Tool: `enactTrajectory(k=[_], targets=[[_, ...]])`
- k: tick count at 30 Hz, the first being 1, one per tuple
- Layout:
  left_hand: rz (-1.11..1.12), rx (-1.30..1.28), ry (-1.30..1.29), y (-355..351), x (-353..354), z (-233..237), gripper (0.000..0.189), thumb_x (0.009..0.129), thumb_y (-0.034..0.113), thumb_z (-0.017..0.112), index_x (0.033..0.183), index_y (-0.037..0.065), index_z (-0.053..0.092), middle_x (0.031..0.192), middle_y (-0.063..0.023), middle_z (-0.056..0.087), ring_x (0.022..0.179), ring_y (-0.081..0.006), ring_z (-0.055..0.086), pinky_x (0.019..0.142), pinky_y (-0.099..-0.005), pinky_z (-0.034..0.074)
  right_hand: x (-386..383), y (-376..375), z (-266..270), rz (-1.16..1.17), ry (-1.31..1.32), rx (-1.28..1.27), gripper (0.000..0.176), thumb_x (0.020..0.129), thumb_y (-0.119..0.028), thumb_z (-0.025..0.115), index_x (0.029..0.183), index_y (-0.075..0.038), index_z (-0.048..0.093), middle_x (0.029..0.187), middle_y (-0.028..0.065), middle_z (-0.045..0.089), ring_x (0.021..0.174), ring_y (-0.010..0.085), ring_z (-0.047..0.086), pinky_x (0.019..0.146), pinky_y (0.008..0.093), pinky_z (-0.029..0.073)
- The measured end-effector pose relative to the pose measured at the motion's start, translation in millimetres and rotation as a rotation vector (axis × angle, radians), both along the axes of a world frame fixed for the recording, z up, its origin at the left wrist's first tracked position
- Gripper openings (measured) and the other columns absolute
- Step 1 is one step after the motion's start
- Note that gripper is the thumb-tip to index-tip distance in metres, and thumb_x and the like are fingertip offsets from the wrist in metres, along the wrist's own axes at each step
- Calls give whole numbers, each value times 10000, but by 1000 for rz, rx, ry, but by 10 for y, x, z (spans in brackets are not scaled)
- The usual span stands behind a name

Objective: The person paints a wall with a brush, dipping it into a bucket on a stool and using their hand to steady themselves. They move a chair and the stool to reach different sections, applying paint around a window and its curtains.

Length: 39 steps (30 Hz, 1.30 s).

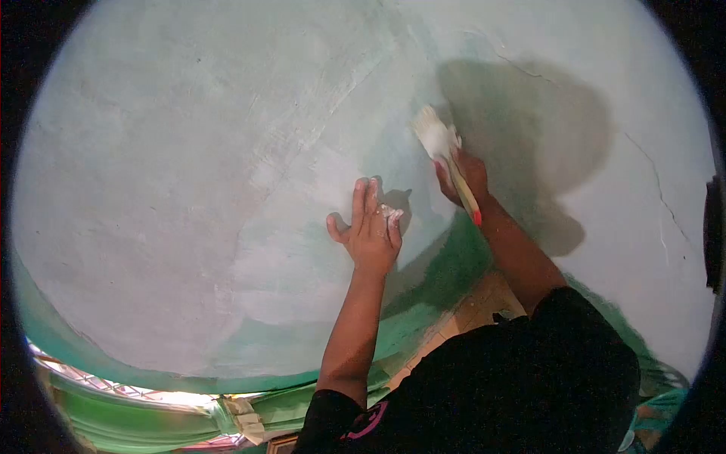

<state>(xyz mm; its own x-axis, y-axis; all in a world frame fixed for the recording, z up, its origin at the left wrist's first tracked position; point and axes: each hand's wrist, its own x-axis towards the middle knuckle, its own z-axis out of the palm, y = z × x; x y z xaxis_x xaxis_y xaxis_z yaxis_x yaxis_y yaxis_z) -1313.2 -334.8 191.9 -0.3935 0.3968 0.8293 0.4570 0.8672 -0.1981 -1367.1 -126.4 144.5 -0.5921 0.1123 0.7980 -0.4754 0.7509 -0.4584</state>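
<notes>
My right hand (463,180) is wrapped round a paintbrush (455,172), whose pale handle ends in a red tip. The white, paint-covered bristles point up and left against the wall (302,98). Lower and to the left, my left hand (370,227) rests against the wall with its fingers spread and white paint on some of them. Whitish paint covers much of the wall, and green shows through in patches between and below the hands.
Thin cracks run through the wall at the right. Green curtains (144,415) hang along a bright window at the lower left. A tiled floor (461,309) shows beside my body. A dark object (712,234) stands at the right edge.
</notes>
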Motion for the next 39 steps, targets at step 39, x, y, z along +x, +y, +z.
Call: enactTrajectory(k=[39], targets=[[196, -105, -1, 226, 60, -88, 449, 789, 276, 559, 1220, 152, 578, 1380, -71, 482, 1369, -332, 293, 1121, -512, 4, 134, 431, 554, 296, 150, -214, 315, 871, -209, 585, 1129, -30, 574, 948, 165, 655, 808, 345, 648, 717, 386, 526]])
